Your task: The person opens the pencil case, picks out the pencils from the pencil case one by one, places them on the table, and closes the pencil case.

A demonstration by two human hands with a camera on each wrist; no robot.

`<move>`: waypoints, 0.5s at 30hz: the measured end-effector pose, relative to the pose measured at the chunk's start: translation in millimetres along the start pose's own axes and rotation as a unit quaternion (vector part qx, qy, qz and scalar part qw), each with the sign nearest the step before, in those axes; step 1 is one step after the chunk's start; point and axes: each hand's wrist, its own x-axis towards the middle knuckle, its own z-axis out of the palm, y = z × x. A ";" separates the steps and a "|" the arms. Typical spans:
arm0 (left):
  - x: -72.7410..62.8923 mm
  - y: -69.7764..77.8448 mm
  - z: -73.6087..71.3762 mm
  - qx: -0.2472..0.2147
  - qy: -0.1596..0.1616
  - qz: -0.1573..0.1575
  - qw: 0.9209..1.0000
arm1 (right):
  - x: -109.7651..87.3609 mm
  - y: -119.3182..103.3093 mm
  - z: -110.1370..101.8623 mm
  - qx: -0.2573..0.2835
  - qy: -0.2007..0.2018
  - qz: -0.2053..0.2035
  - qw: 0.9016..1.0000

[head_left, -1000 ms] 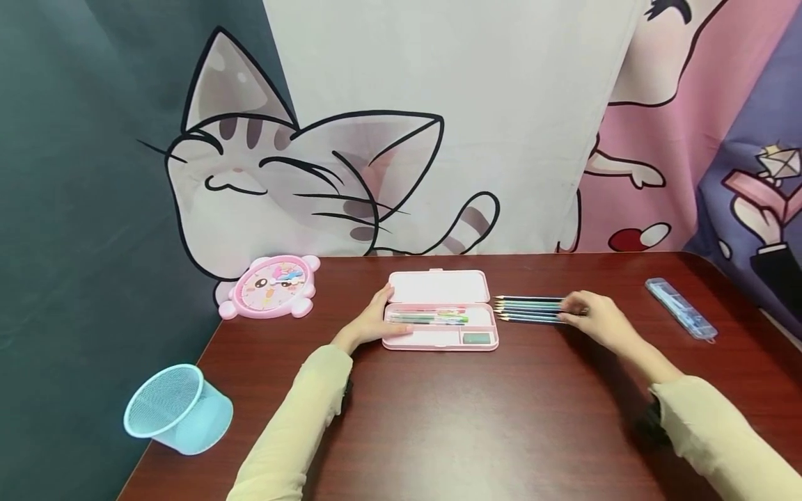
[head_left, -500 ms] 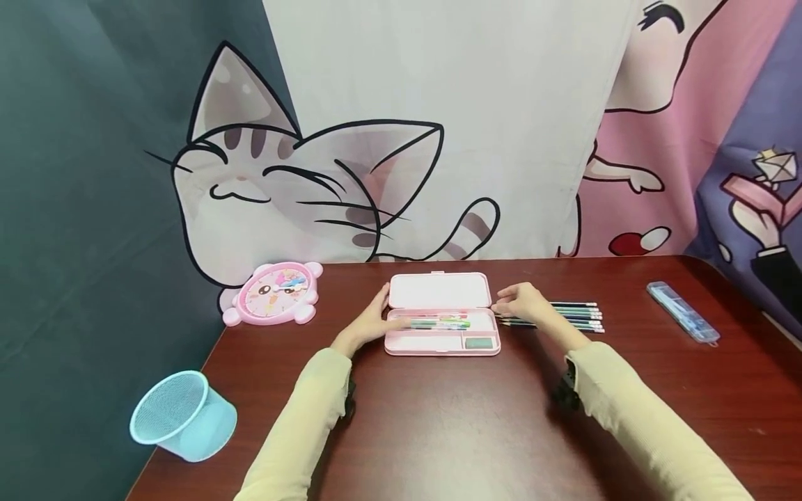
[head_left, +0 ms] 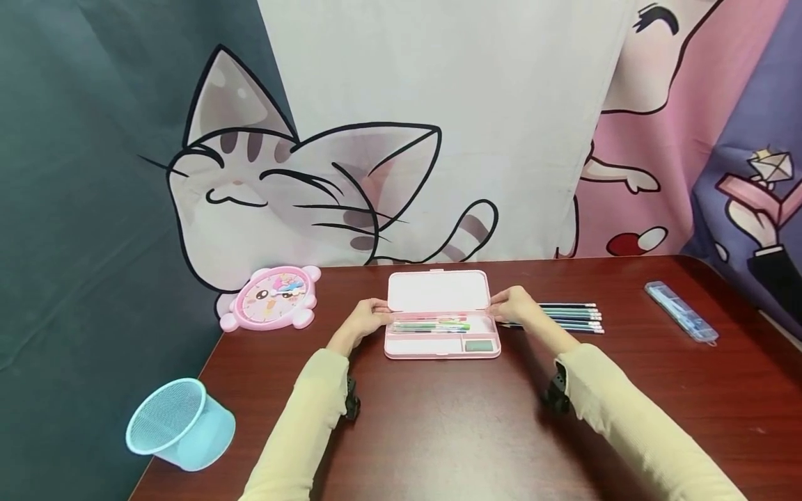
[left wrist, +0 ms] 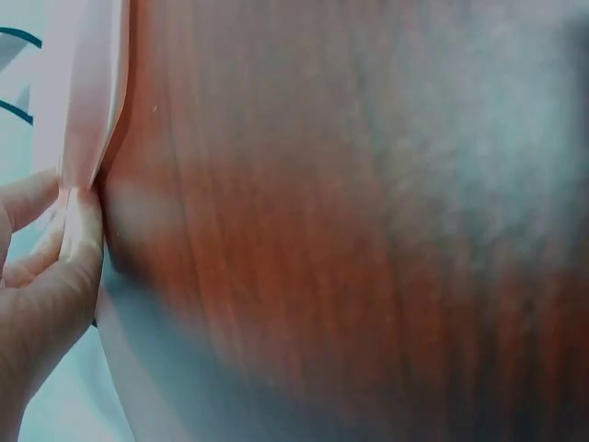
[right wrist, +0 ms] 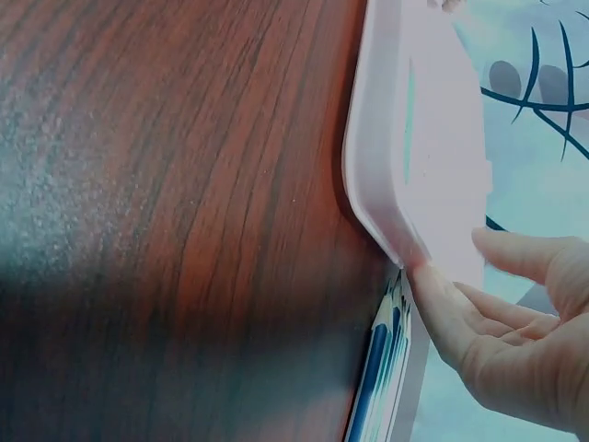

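Observation:
A pink pencil case [head_left: 438, 312] stands on the table with its lid [head_left: 438, 292] raised back. Several pens [head_left: 431, 325] lie in its long compartment, and a grey-green eraser [head_left: 479, 345] sits in the small front one. At the case's left end is my left hand [head_left: 365, 317], its fingertips [left wrist: 87, 204] right at the case's edge. My right hand [head_left: 517, 305] is at the opposite end, thumb at the base's corner and a finger [right wrist: 506, 250] extended by the lid. Several pencils [head_left: 571, 317] lie just right of the case, their tips partly hidden behind my right hand.
A pink clock [head_left: 271, 299] lies at the back left, and a light blue mesh basket [head_left: 207, 428] rests tipped near the left edge. Toward the right edge is a flat blue clear-lidded box [head_left: 680, 311]. Printed curtains [head_left: 520, 90] hang behind the table.
My right hand has come left from the pencils to the case's right end. My left hand has drawn its thumb off the pens and back to the case's left edge.

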 end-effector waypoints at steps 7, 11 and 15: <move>8.3 -9.7 3.7 -0.003 0.023 0.056 0.998 | -7.4 -2.4 0.5 0.088 0.007 0.024 0.996; -5.9 3.7 6.7 0.011 0.050 0.044 0.998 | -10.0 -1.9 1.6 0.126 0.016 0.035 0.991; -9.9 3.7 9.7 0.021 0.071 0.072 0.995 | -10.9 -2.2 0.9 0.154 0.013 0.052 0.987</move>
